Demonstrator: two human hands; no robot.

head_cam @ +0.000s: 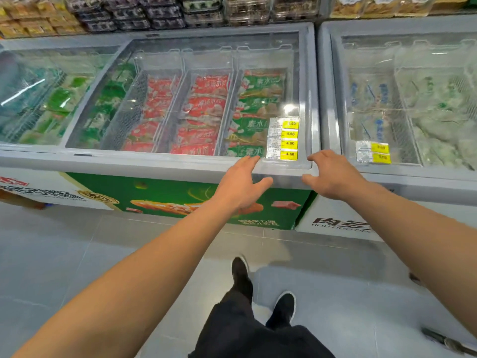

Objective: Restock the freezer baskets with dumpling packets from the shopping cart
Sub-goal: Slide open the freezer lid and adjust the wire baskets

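A chest freezer (154, 164) with a sliding glass lid (291, 73) stands in front of me. Under the glass, wire baskets (178, 104) hold red dumpling packets (206, 107) and green dumpling packets (258, 104). My left hand (242, 182) reaches to the lid's front edge near the right corner, fingers relaxed and holding nothing. My right hand (333, 174) hovers at the freezer's right front corner, fingers loosely curled and empty. Both hands are a hand's width apart. No shopping cart is clearly in view.
A second freezer (387, 174) stands to the right with pale packets under glass. Yellow price labels (289, 139) stick on the lid. Shelves of boxed goods (129, 14) run behind. A dark metal part (444, 341) shows at the lower right. My feet (258, 288) are on grey floor tiles.
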